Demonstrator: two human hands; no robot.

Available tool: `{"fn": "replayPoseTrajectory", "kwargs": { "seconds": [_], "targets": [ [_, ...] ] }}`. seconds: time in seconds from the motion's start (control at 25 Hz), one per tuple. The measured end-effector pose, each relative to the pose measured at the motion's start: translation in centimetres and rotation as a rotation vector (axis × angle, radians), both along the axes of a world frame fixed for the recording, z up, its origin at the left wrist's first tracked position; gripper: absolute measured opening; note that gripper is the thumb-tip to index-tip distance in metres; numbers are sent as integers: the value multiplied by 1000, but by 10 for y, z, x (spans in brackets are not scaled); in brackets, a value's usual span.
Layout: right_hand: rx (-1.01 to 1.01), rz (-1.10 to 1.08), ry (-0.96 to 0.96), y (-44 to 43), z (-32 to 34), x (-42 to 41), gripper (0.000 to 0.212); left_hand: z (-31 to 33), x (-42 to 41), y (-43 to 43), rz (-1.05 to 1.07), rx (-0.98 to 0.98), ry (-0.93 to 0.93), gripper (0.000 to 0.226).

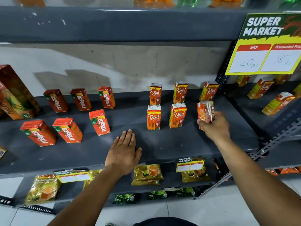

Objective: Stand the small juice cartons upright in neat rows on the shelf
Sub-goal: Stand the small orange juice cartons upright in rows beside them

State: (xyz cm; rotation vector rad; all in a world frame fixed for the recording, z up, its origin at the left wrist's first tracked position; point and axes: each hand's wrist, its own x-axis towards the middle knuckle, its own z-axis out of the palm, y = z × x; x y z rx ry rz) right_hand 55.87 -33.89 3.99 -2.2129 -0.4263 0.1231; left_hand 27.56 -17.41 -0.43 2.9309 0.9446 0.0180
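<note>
Dark grey metal shelving (114, 23) fills the frame. Pale, scuffed back wall (97, 62) behind mid shelf. White floor tiles (211, 212) along bottom. Yellow price sign (267, 44) upper right.

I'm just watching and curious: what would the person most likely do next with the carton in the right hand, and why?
Probably set the held carton down upright in the front row, right of the front Real carton. The right hand grips it above that open spot, the back row already has three Real cartons, and the left hand lies flat on the shelf.
</note>
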Motion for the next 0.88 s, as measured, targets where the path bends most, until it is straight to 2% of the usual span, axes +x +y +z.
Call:
{"fn": "replayPoseTrajectory", "kwargs": {
  "seconds": [0.12,0.32,0.48,0.56,0.6,0.64,0.68,0.72,0.8,0.84,0.88],
  "targets": [
    [134,-84,-2,9,-6,-6,56,-2,0,1,3,-6,2,87],
    [-73,-129,-121,9,-22,-7,65,-2,0,1,3,-7,9,87],
    [-147,-102,-99,4,-26,1,83,-2,-1,1,3,-13,-5,87],
    [57,-13,-50,-5,-17,-3,97,-2,-1,1,2,-18,-3,87],
    [198,34,-45,-10,-5,-5,96,-3,-1,1,4,-16,-5,87],
    [299,95,-112,-16,9,-5,87,-3,-1,1,4,-13,-6,87],
    [290,169,-248,-21,24,0,75,-3,-1,1,2,-10,-6,87],
    [179,276,-416,-25,40,11,65,-4,0,1,-1,-10,-1,87],
    [-330,602,-731,-26,74,32,69,-3,-1,1,3,-8,5,88],
    [-631,763,-783,-24,87,37,73,-3,0,1,3,-8,11,89],
    [-851,852,-779,-21,91,43,70,-2,0,1,3,-9,15,89]
  ]
}}
